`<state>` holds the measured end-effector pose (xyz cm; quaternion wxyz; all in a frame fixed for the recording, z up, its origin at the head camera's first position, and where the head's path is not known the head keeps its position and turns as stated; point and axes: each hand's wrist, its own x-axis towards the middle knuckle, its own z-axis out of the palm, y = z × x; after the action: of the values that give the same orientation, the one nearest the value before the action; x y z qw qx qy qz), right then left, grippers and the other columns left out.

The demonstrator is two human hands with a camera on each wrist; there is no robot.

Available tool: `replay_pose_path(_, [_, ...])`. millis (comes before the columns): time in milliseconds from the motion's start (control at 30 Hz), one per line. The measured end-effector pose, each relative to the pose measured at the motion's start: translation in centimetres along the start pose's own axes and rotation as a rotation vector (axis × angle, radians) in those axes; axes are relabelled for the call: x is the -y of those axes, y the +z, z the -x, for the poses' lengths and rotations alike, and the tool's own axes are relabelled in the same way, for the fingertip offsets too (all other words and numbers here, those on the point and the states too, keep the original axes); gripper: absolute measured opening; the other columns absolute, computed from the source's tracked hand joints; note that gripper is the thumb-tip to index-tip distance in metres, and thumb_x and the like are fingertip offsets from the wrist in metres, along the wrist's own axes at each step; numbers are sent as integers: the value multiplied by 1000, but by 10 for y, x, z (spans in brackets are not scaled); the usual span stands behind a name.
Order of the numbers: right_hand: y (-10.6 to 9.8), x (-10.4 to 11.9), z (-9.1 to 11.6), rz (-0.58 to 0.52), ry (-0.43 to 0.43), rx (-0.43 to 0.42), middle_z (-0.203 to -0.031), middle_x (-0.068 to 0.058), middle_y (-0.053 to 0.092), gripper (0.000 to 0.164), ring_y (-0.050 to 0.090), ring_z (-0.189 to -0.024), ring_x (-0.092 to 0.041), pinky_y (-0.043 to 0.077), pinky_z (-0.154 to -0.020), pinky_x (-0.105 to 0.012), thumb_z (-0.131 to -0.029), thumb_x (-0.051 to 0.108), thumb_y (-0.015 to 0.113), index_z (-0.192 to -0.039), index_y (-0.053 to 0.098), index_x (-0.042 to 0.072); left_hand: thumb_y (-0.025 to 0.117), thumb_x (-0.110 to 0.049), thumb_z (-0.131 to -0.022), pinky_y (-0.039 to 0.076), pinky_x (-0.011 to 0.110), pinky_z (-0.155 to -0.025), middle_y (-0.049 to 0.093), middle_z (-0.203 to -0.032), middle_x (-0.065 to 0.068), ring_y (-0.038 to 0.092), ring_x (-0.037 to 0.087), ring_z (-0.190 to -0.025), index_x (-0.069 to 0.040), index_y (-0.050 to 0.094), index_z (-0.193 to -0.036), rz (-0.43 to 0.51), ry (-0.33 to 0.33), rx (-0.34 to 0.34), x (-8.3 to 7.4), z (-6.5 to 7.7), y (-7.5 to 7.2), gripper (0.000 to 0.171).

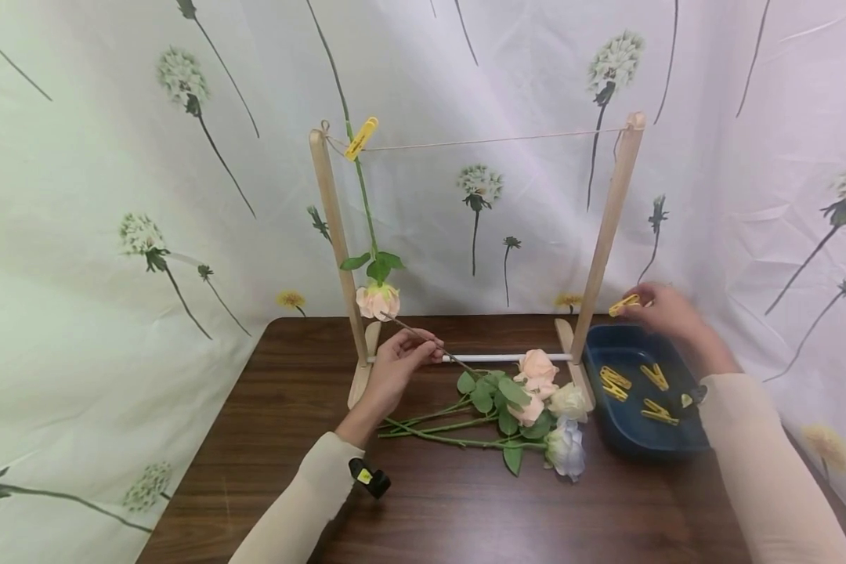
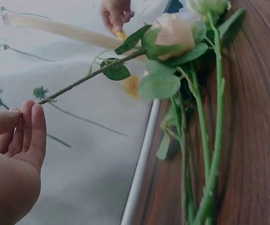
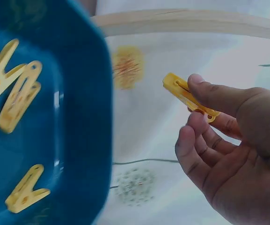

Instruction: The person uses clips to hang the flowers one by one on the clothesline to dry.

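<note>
My left hand (image 1: pixel 402 359) pinches the thin brown stem of a peach rose (image 2: pixel 172 37); its bloom end lies at the pile on the table. In the right wrist view, a yellow clothespin (image 3: pixel 186 96) sits between the thumb and fingers of my right hand (image 3: pixel 242 136), beside the blue basin (image 1: pixel 648 446). Another peach rose (image 1: pixel 378 301) hangs head down from the string (image 1: pixel 479 143), clipped by a yellow clothespin (image 1: pixel 361 139). Below the left hand lie green stems, with a white rose (image 1: pixel 569 402) and a pale blue rose (image 1: pixel 566 450) at their right end.
Several yellow clothespins (image 1: pixel 654 377) lie in the basin at the right. A wooden frame with a left post (image 1: pixel 338 235) and right post (image 1: pixel 606 243) stands on the brown table (image 1: pixel 254 446), joined low by a white rod (image 1: pixel 500 358). A flower-printed curtain (image 1: pixel 423 70) hangs behind.
</note>
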<state>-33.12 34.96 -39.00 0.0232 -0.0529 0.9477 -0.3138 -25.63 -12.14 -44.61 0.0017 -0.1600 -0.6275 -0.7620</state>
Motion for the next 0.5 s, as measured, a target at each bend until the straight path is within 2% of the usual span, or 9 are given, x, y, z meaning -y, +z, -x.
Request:
replay_pose_path(133, [-6,16,8,-64,2,-8,-117,-30,60,43,68,-86,-29,60,-68,-34,-106,18,65,-136,56,-11,64,-4,-106,63,30,-94,74,-113,11,74,12,-99,13,61,-122,-34,24,-8,-5,-3,6,23])
replay_pose_path(267, [-13,28,13,-124,3,-21,-114,-26,60,43,63,-84,-26,58,-66,-29,-108,18,63,-139,53,-9,65,-8,-107,62,39,-98,75,-110,4,74,13,-98,11,63,-123,-57,54,-23,-12,-8,10,25])
replay_pose_path(367, [-20,37,18,-121,-33,-49,-110,-24,64,44,62,-81,-22,57,-62,-30,-109,24,63,-139,55,-8,66,-9,-106,62,44,-99,77,-108,2,74,13,-96,9,66,-121,-70,86,-41,-19,-12,14,23])
replay_pose_path(500, [-28,50,24,-70,-92,-92,-113,-28,70,46,65,-80,-12,57,-63,-27,-109,28,62,-140,57,-6,66,-7,-106,63,39,-96,78,-105,1,74,13,-94,5,71,-119,-60,130,-52,-30,-17,18,18])
